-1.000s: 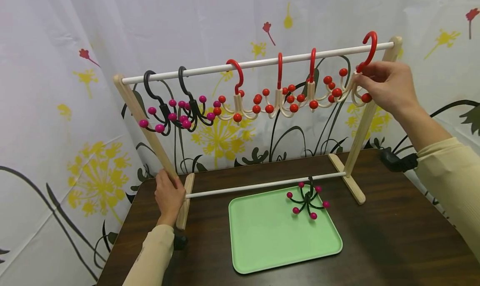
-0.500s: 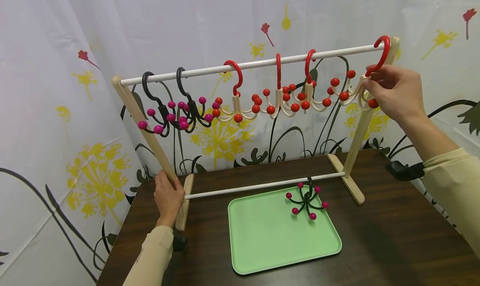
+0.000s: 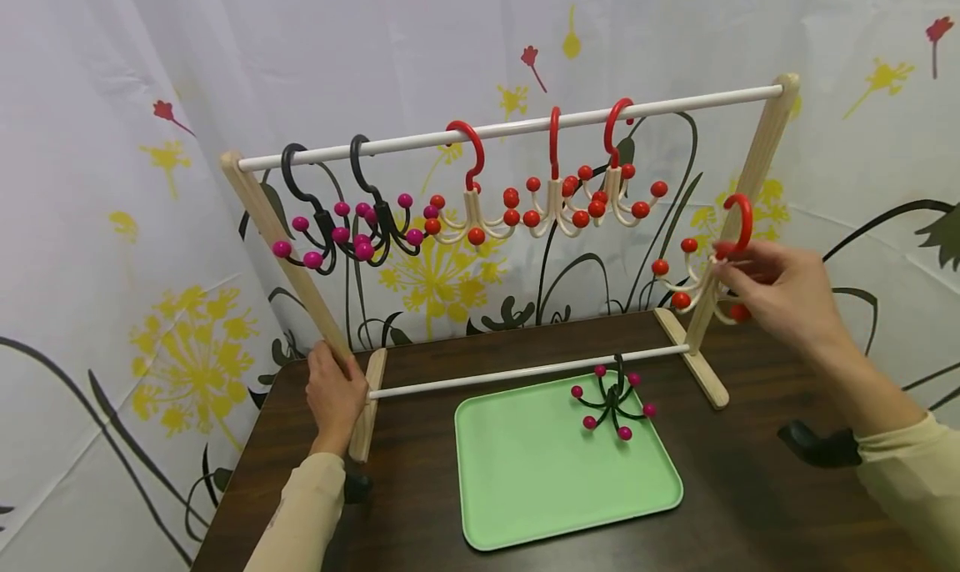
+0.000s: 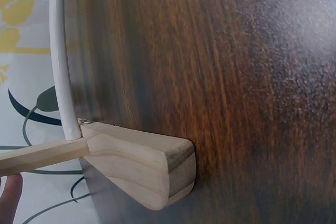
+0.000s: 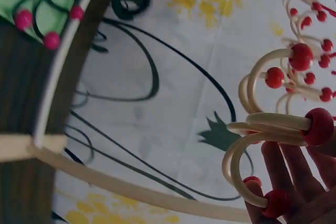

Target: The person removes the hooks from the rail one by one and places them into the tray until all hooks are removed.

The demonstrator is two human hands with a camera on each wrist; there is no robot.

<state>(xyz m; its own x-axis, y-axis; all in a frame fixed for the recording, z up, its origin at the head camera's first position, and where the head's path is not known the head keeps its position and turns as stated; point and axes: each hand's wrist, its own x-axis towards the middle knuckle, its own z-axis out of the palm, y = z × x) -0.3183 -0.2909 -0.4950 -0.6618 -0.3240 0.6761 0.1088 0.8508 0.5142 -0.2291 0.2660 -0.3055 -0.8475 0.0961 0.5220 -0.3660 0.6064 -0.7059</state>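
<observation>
My right hand (image 3: 795, 301) pinches a multi-prong hanger (image 3: 745, 226) by its neck, with a red hook, cream prongs and red ball tips. It is held off the rack, below the white top bar (image 3: 697, 102) and in front of the right upright (image 3: 761, 159). The right wrist view shows its curved prongs (image 5: 278, 121) beside my fingers. My left hand (image 3: 335, 393) grips the rack's left wooden upright (image 3: 288, 259) near its base. On the green tray (image 3: 540, 480) lies a black multi-prong hanger (image 3: 613, 398) with pink ball tips.
Two black hangers (image 3: 324, 222) hang at the bar's left. Three red-hooked cream hangers (image 3: 474, 151) hang along its middle and right. A lower white rod (image 3: 510, 376) and wooden feet (image 3: 697, 363) stand on the dark table (image 3: 787, 489). Behind is a patterned curtain (image 3: 420, 47).
The red-hooked hanger in my right hand first shifted right along the top bar. It has now come down off the bar, well below it. My left hand stays on the upright.
</observation>
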